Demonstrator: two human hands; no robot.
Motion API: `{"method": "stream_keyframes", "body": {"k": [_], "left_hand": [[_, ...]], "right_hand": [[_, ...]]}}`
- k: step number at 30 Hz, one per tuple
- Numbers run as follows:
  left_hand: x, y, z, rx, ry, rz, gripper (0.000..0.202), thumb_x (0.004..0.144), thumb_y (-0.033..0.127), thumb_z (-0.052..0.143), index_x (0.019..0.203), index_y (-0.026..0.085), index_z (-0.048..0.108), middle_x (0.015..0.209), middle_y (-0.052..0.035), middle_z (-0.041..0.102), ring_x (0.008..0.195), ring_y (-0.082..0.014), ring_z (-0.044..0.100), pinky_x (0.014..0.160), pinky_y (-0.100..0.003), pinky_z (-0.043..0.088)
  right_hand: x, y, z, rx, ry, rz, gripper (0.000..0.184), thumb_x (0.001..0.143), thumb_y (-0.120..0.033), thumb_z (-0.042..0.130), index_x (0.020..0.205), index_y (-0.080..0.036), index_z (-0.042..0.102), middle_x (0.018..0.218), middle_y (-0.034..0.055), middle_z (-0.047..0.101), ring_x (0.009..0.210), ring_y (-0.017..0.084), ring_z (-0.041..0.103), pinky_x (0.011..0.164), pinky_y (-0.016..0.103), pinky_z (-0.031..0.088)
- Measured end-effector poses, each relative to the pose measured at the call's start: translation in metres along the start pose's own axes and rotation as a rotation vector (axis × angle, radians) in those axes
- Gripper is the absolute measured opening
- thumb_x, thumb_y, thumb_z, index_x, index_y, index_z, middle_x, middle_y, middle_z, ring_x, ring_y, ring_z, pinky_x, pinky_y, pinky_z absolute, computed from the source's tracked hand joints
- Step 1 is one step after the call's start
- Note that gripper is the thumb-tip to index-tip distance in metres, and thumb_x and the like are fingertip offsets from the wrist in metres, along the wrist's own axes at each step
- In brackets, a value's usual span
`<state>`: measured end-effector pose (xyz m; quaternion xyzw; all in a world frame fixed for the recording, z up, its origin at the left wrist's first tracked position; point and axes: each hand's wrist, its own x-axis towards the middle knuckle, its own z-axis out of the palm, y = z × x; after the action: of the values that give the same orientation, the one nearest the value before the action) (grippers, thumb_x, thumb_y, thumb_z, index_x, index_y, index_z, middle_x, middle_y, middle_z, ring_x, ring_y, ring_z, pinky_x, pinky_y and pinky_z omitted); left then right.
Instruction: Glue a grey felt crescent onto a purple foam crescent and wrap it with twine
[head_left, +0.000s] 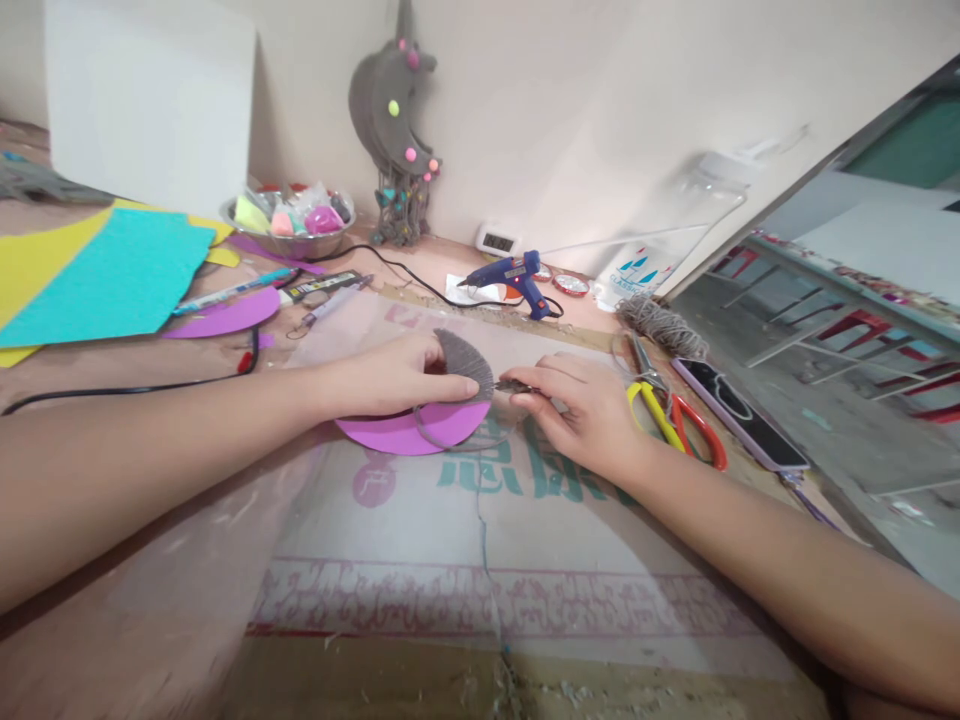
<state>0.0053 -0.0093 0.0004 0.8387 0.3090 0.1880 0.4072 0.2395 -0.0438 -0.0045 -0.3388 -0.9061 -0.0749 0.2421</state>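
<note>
My left hand [394,375] grips a purple foam crescent [412,430], its thumb lying across the part that is wrapped in grey yarn [466,362]. The lower left part of the foam is bare purple. Just right of the wrapped edge, my right hand [581,405] pinches a small dark grey tuft that looks like yarn. A loose loop of the same yarn curves below the crescent. Both hands are above a plastic sheet [375,540] printed with green characters and a pink border.
Behind stand a blue glue gun [510,275], a small digital clock [496,238] and a metal bowl [292,240] of clay packets. A grey crescent ornament [382,110] hangs on the wall. At right lie pliers [660,410], scissors [697,430], a yarn skein [664,325] and a phone [739,410].
</note>
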Motion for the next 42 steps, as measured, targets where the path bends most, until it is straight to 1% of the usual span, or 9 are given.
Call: {"method": "stream_keyframes", "body": {"k": [7, 12, 16, 19, 25, 30, 33, 38, 42], "left_hand": [[0.0005, -0.0008, -0.0001, -0.071, -0.018, -0.013, 0.028, 0.083, 0.035, 0.051, 0.093, 0.014, 0.066, 0.091, -0.0017, 0.068, 0.079, -0.0137, 0.059, 0.07, -0.023, 0.043], [-0.0005, 0.0016, -0.0012, -0.058, 0.007, -0.071, 0.028, 0.082, 0.037, 0.051, 0.088, 0.013, 0.066, 0.082, -0.0004, 0.067, 0.07, -0.012, 0.057, 0.062, -0.021, 0.041], [-0.0009, 0.0015, -0.0016, -0.06, 0.049, -0.06, 0.028, 0.082, 0.037, 0.052, 0.085, 0.013, 0.066, 0.082, -0.001, 0.066, 0.07, -0.0119, 0.056, 0.061, -0.021, 0.04], [-0.0009, 0.0006, -0.0012, -0.064, 0.068, -0.05, 0.027, 0.082, 0.037, 0.053, 0.083, 0.014, 0.066, 0.082, -0.0008, 0.067, 0.07, -0.012, 0.056, 0.062, -0.022, 0.041], [0.0003, 0.0004, -0.0006, -0.063, 0.056, -0.05, 0.028, 0.082, 0.038, 0.052, 0.086, 0.014, 0.066, 0.077, -0.0002, 0.065, 0.068, -0.0123, 0.055, 0.06, -0.022, 0.04], [0.0006, 0.0018, -0.0006, -0.044, 0.048, -0.008, 0.025, 0.082, 0.034, 0.051, 0.078, 0.013, 0.065, 0.073, 0.0007, 0.063, 0.065, -0.0109, 0.054, 0.059, -0.021, 0.039], [0.0001, 0.0022, -0.0003, -0.036, 0.058, -0.019, 0.025, 0.082, 0.035, 0.052, 0.076, 0.013, 0.064, 0.071, 0.0012, 0.062, 0.064, -0.0106, 0.053, 0.058, -0.021, 0.038], [0.0, 0.0004, -0.0002, -0.044, 0.035, -0.036, 0.028, 0.082, 0.037, 0.051, 0.083, 0.014, 0.065, 0.072, 0.0009, 0.062, 0.063, -0.011, 0.053, 0.056, -0.021, 0.037], [0.0002, -0.0006, -0.0003, -0.044, 0.019, -0.031, 0.029, 0.083, 0.038, 0.05, 0.084, 0.013, 0.066, 0.075, 0.0007, 0.063, 0.063, -0.0106, 0.052, 0.056, -0.021, 0.036]], "right_hand": [[-0.0003, -0.0014, -0.0008, -0.011, -0.03, 0.085, 0.027, 0.089, -0.033, 0.048, 0.105, -0.016, 0.062, 0.075, 0.0046, 0.061, 0.067, 0.016, 0.054, 0.063, 0.028, 0.041], [-0.0007, -0.0012, -0.0002, 0.003, -0.024, 0.126, 0.028, 0.089, -0.035, 0.048, 0.106, -0.016, 0.06, 0.079, 0.0048, 0.063, 0.068, 0.016, 0.056, 0.064, 0.028, 0.042], [-0.0005, -0.0005, 0.0022, -0.021, -0.068, 0.16, 0.029, 0.089, -0.035, 0.047, 0.107, -0.016, 0.06, 0.079, 0.0048, 0.063, 0.069, 0.016, 0.056, 0.063, 0.028, 0.041], [-0.0003, -0.0005, 0.0026, -0.017, -0.082, 0.162, 0.029, 0.09, -0.034, 0.047, 0.108, -0.016, 0.059, 0.08, 0.0048, 0.063, 0.07, 0.016, 0.056, 0.064, 0.028, 0.042], [-0.0015, -0.0008, -0.0002, -0.001, 0.013, 0.108, 0.027, 0.09, -0.032, 0.047, 0.108, -0.016, 0.059, 0.079, 0.0053, 0.062, 0.069, 0.016, 0.056, 0.064, 0.029, 0.042], [-0.001, -0.0026, 0.0, -0.039, -0.003, 0.034, 0.026, 0.09, -0.031, 0.048, 0.107, -0.016, 0.061, 0.076, 0.0052, 0.061, 0.068, 0.016, 0.054, 0.064, 0.028, 0.04], [-0.0004, -0.0026, 0.0007, -0.018, -0.015, 0.056, 0.026, 0.09, -0.032, 0.047, 0.106, -0.016, 0.061, 0.076, 0.0052, 0.061, 0.068, 0.016, 0.055, 0.063, 0.028, 0.041], [-0.0006, 0.0001, 0.0017, 0.057, 0.032, 0.177, 0.026, 0.091, -0.033, 0.046, 0.107, -0.018, 0.06, 0.081, 0.0049, 0.064, 0.07, 0.016, 0.058, 0.064, 0.028, 0.043], [-0.0013, -0.0006, 0.0006, 0.034, -0.003, 0.128, 0.027, 0.09, -0.032, 0.048, 0.109, -0.017, 0.059, 0.08, 0.0052, 0.062, 0.069, 0.016, 0.056, 0.064, 0.029, 0.043]]}}
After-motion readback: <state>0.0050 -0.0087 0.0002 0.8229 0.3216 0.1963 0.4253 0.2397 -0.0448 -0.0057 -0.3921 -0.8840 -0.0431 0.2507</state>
